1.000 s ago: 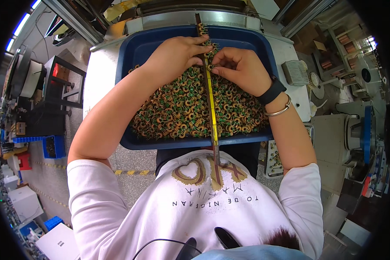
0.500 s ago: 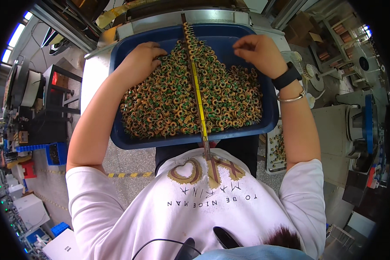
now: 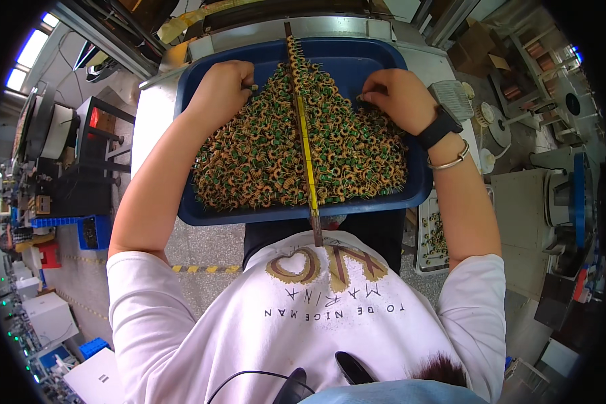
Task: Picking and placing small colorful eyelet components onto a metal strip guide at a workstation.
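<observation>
A dark blue tray (image 3: 188, 209) holds a large heap of small copper-wound ring coils (image 3: 249, 165) with green parts and wire legs. Across the heap, front to back, lies a narrow bar (image 3: 307, 145) with a yellow strip; small coils sit in a row along its far end. My left hand (image 3: 223, 87) is over the heap's far left side, fingers closed in a pinch with a small coil (image 3: 254, 87) at the tips. On the far right, my right hand (image 3: 405, 99) pinches low at the heap's edge, on what looks like a coil, mostly hidden by the fingers.
The tray rests on a white table (image 3: 151, 111), its near edge over my lap. To the right, lower down, a pale tray (image 3: 425, 246) holds more coils. A grey ribbed object (image 3: 451, 99) stands beside my right wrist. A metal frame runs behind the tray.
My left hand has lifted slightly from the heap, its fingers now pinched together. My right hand has come down and nearer, from above the tray to the heap's edge.
</observation>
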Available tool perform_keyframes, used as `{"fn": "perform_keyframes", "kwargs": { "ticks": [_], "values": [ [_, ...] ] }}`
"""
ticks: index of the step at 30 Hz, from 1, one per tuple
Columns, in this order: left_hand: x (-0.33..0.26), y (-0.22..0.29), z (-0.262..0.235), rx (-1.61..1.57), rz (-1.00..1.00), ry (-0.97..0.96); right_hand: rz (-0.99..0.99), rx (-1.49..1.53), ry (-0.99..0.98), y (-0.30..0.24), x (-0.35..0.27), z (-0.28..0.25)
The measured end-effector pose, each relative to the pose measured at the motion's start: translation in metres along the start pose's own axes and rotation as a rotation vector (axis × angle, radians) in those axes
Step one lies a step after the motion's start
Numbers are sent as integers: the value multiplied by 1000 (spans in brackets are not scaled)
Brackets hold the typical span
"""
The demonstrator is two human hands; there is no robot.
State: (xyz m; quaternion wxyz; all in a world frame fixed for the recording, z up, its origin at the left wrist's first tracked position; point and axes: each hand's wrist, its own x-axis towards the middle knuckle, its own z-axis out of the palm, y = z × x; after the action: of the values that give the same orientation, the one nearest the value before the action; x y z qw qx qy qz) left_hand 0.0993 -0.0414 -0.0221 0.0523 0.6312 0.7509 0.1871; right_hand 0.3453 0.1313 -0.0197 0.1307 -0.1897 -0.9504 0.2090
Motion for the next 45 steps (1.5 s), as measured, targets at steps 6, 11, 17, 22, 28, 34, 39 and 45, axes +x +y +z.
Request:
{"fn": "perform_keyframes", "kwargs": {
  "ticks": [6,11,17,22,28,34,39,45],
  "values": [
    [-8,25,-4,-210,159,113,-123,389,85,-28,11,12],
    [-16,41,0,-109,366,116,-43,675,-31,-55,15,31],
    [-26,46,12,49,468,113,-86,490,2,-58,6,35],
    [-29,54,16,87,403,90,-95,463,64,-59,10,40],
    [-29,45,20,-103,307,91,-294,203,216,-53,13,36],
    [-21,45,13,-634,58,181,-176,513,130,-76,5,25],
    [-20,46,12,-1155,-174,-106,-270,381,203,-77,5,29],
    [-11,42,7,-102,352,266,-56,629,-68,-66,-6,24]
  ]
}}
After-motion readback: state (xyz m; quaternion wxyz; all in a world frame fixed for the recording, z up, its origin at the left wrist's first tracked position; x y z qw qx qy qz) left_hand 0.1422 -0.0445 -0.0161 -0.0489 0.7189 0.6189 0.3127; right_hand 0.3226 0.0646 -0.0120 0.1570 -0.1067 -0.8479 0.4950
